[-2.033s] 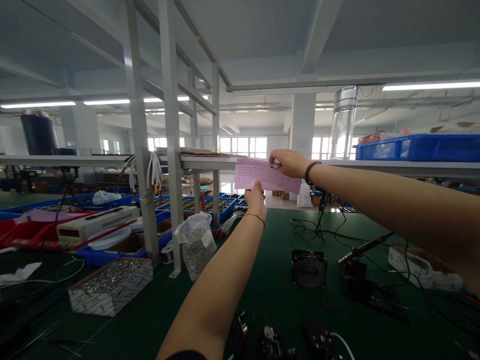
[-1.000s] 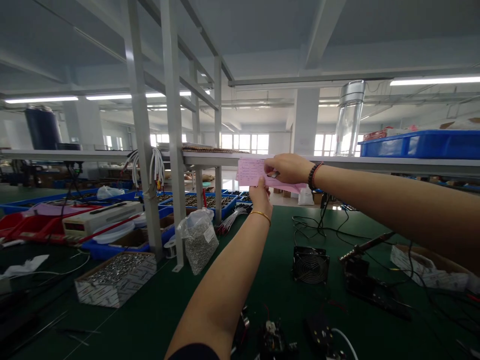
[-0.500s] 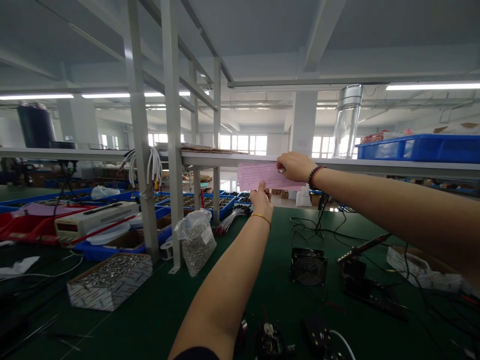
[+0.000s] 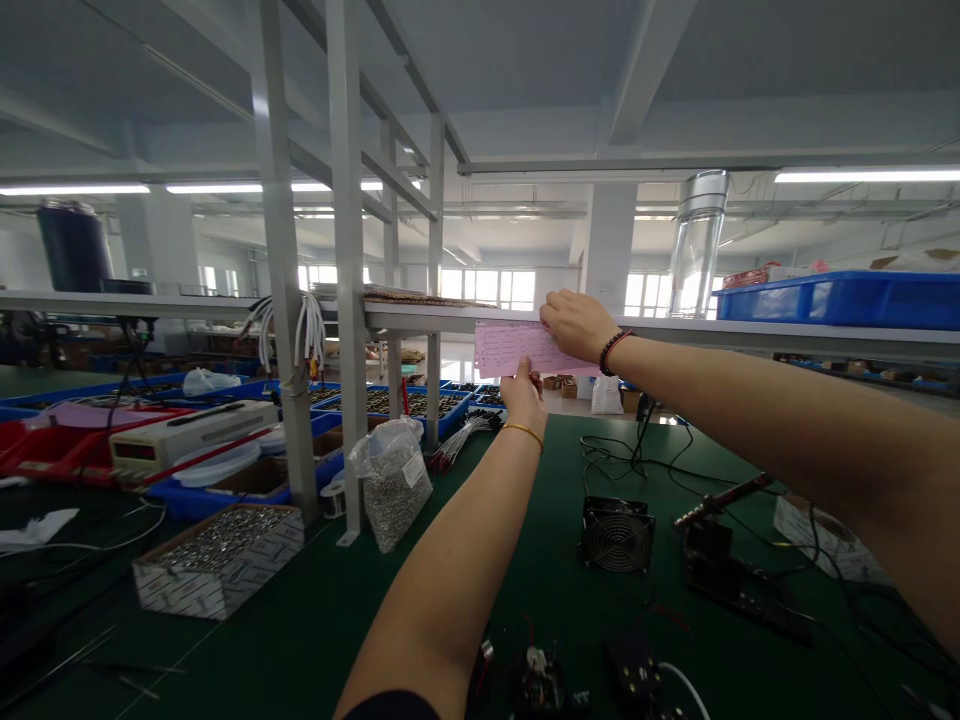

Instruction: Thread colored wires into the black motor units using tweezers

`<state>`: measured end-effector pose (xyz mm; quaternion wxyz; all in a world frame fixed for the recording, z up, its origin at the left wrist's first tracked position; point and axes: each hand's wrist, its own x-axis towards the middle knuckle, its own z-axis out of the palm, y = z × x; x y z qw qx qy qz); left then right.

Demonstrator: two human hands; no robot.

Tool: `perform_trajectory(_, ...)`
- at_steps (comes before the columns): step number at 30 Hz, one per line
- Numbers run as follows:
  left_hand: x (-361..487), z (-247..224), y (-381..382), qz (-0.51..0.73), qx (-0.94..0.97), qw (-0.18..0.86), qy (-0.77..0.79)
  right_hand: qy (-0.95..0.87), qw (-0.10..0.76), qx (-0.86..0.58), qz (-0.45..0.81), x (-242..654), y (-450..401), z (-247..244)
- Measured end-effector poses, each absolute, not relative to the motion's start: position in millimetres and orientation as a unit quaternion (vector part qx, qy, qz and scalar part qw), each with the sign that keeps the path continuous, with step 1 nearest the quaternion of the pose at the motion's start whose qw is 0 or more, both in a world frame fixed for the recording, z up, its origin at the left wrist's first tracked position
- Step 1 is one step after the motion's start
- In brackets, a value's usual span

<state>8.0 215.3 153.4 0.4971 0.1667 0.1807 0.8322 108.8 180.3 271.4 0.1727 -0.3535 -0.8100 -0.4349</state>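
Your left hand [image 4: 524, 393] is clamped on the pink paper [image 4: 510, 348] near its lower edge, held up before the shelf [image 4: 416, 320], over the far end of the green table [image 4: 559, 480]. Your right hand [image 4: 576, 325] covers the paper's upper right; I can't tell whether it grips. Uneven pulling could tear it; a slack left thumb could drop it

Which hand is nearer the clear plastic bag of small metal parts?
Left. The left hand, holding the pink papers, is above and to the right of the plastic bag; the right hand, over the papers' right part, is higher and farther right.
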Motion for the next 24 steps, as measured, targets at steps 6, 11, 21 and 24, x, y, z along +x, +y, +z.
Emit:
perform_trajectory(6, 5, 155, 214, 0.83, 0.169, 0.498, 0.186, -0.811, 0.177, -0.342, -0.441, 109, 179, 268)
perform_trajectory(11, 1, 152, 212, 0.821, 0.181, 0.503, 0.201, -0.81, 0.203, -0.363, -0.414, 114, 167, 264)
perform_trajectory(21, -18, 123, 183, 0.727, 0.26, 0.532, 0.348, -0.837, 0.179, -0.45, -0.253, 186, 63, 209)
perform_trajectory(24, -26, 110, 160, 0.672, 0.316, 0.524, 0.417, -0.846, 0.115, -0.505, -0.126, 219, 24, 175)
